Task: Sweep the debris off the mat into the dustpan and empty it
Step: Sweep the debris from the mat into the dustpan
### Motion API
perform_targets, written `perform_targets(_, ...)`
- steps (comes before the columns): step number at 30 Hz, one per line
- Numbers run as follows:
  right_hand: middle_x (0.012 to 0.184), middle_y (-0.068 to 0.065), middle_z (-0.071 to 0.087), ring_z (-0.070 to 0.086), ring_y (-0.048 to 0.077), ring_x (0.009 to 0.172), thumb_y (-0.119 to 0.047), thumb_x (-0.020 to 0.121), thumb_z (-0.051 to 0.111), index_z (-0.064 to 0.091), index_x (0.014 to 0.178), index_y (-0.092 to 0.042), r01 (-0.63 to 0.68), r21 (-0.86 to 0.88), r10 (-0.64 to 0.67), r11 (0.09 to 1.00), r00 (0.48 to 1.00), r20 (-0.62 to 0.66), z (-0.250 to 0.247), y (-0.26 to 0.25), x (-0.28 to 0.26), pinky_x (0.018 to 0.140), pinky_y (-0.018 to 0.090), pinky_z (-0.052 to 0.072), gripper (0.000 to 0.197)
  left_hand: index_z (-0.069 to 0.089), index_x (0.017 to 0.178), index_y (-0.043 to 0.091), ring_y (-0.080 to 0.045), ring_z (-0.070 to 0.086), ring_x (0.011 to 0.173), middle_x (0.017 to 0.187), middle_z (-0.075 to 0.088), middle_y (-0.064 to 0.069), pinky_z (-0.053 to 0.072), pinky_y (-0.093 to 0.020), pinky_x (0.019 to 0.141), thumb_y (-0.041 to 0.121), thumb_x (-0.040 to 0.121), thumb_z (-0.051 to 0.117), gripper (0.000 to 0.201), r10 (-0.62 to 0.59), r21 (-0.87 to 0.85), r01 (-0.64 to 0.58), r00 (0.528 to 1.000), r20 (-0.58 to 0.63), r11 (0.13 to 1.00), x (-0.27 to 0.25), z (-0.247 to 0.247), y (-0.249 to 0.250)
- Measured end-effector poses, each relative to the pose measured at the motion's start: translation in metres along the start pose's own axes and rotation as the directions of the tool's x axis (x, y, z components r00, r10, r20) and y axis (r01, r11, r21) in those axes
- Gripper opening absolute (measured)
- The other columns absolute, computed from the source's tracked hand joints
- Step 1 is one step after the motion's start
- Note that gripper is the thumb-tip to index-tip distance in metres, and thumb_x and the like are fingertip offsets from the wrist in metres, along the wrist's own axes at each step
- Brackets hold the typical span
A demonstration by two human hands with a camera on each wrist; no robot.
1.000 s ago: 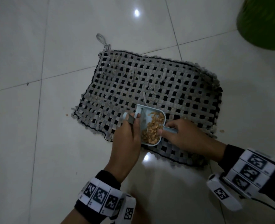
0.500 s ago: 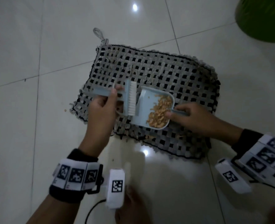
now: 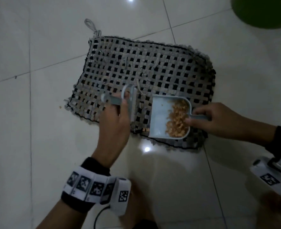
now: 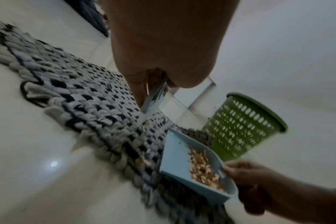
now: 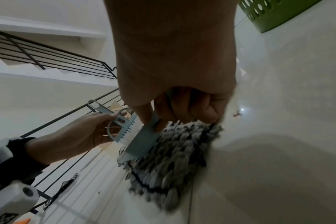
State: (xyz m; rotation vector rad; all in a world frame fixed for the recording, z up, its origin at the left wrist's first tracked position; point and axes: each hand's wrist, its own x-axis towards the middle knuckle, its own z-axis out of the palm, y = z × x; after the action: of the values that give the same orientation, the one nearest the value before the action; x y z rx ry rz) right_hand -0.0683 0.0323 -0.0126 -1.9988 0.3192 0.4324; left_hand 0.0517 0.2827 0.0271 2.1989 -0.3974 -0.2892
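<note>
A grey and black woven mat lies on the tiled floor. A small light-blue dustpan sits on the mat's near edge, with a heap of orange-brown debris at its handle end. My right hand pinches the dustpan's handle. My left hand grips a small blue brush just left of the pan's mouth, bristles on the mat. In the left wrist view the dustpan holds the debris. In the right wrist view the brush stands against the pan's edge.
A green perforated basket stands right of the mat on the floor, its rim at the head view's top right corner. A crumb lies on the tile left of the mat. Stair railings show in the right wrist view.
My left hand drew the brush off the dustpan's mouth and set it down on the mat to the left. The dustpan stayed in my right hand, turned slightly.
</note>
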Motion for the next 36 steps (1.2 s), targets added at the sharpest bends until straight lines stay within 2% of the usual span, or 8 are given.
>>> perform_targets(3, 0.068, -0.009, 0.07, 0.061, 0.011, 0.051, -0.069, 0.075, 0.057, 0.075, 0.076, -0.034, -0.006, -0.058, 0.007, 0.998, 1.0, 0.014, 0.01, 0.017, -0.011, 0.049, 0.031, 0.044, 0.04, 0.057, 0.094, 0.015, -0.008, 0.04, 0.047, 0.061, 0.05, -0.001, 0.028, -0.016, 0.041, 0.025, 0.109, 0.039, 0.025, 0.002, 0.067, -0.006, 0.998, 0.062, 0.998, -0.02, 0.017, -0.011)
perform_targets(8, 0.066, -0.023, 0.067, 0.056, 0.004, 0.047, -0.057, 0.084, 0.063, 0.069, 0.072, -0.04, -0.035, -0.073, 0.036, 0.997, 0.999, 0.007, 0.013, 0.023, -0.013, 0.045, 0.017, 0.036, 0.022, 0.049, 0.081, 0.019, -0.009, 0.042, 0.045, 0.058, 0.048, 0.004, 0.028, -0.018, 0.041, 0.029, 0.108, 0.039, 0.031, -0.068, 0.115, 0.055, 0.991, 0.116, 0.992, -0.035, 0.039, -0.008)
perform_targets(14, 0.06, -0.017, 0.064, 0.051, 0.004, 0.044, -0.05, 0.088, 0.067, 0.068, 0.067, -0.036, -0.047, -0.074, 0.048, 0.996, 0.999, 0.011, 0.013, 0.028, -0.008, 0.047, 0.024, 0.037, 0.026, 0.059, 0.093, 0.016, -0.024, 0.057, 0.057, 0.069, 0.061, -0.007, 0.046, -0.047, 0.049, 0.038, 0.11, 0.033, 0.038, -0.021, 0.07, 0.011, 0.988, 0.152, 0.998, -0.04, 0.055, 0.007)
perform_targets(19, 0.054, -0.02, 0.058, 0.048, 0.002, 0.042, -0.045, 0.09, 0.069, 0.062, 0.061, -0.034, -0.039, -0.062, 0.039, 0.997, 0.999, 0.005, 0.015, 0.03, -0.009, 0.05, 0.022, 0.032, 0.031, 0.05, 0.108, 0.029, -0.019, 0.05, 0.054, 0.068, 0.054, -0.003, 0.037, -0.03, 0.041, 0.031, 0.11, 0.034, 0.016, 0.003, 0.126, 0.0, 1.0, -0.021, 0.992, -0.031, 0.033, -0.007)
perform_targets(24, 0.056, -0.019, 0.06, 0.049, 0.002, 0.043, -0.048, 0.089, 0.068, 0.066, 0.065, -0.028, -0.036, -0.062, 0.037, 0.997, 0.999, 0.012, 0.015, 0.033, -0.008, 0.047, 0.018, 0.032, 0.031, 0.046, 0.111, 0.031, -0.009, 0.051, 0.056, 0.071, 0.055, 0.006, 0.035, -0.016, 0.043, 0.033, 0.108, 0.034, 0.013, -0.072, 0.191, 0.053, 0.993, 0.095, 0.98, -0.04, 0.043, -0.013)
perform_targets(29, 0.059, -0.018, 0.064, 0.051, 0.003, 0.043, -0.05, 0.088, 0.068, 0.071, 0.071, -0.027, -0.044, -0.051, 0.045, 0.998, 0.999, 0.011, 0.016, 0.038, -0.007, 0.048, 0.024, 0.036, 0.029, 0.046, 0.115, 0.041, 0.002, 0.066, 0.082, 0.095, 0.066, 0.014, 0.057, -0.021, 0.062, 0.035, 0.109, 0.034, 0.014, -0.118, -0.029, 0.13, 0.957, 0.265, 0.991, -0.053, 0.064, 0.01)
perform_targets(33, 0.057, -0.016, 0.061, 0.048, 0.004, 0.042, -0.052, 0.088, 0.067, 0.069, 0.068, -0.027, -0.04, -0.057, 0.041, 0.998, 0.999, 0.009, 0.016, 0.039, -0.007, 0.049, 0.026, 0.036, 0.031, 0.051, 0.117, 0.025, -0.013, 0.054, 0.055, 0.071, 0.059, 0.002, 0.039, -0.022, 0.041, 0.031, 0.109, 0.033, 0.02, -0.043, 0.019, 0.041, 0.991, 0.126, 0.999, -0.044, 0.054, 0.01)
perform_targets(36, 0.055, -0.016, 0.06, 0.046, 0.004, 0.041, -0.051, 0.088, 0.067, 0.067, 0.066, -0.029, -0.03, -0.059, 0.03, 0.998, 1.0, 0.002, 0.017, 0.039, -0.007, 0.048, 0.026, 0.035, 0.031, 0.05, 0.113, 0.021, -0.02, 0.054, 0.063, 0.066, 0.053, 0.001, 0.039, -0.026, 0.042, 0.026, 0.109, 0.035, 0.017, -0.004, 0.104, 0.005, 1.0, -0.017, 0.995, -0.034, 0.038, -0.001)
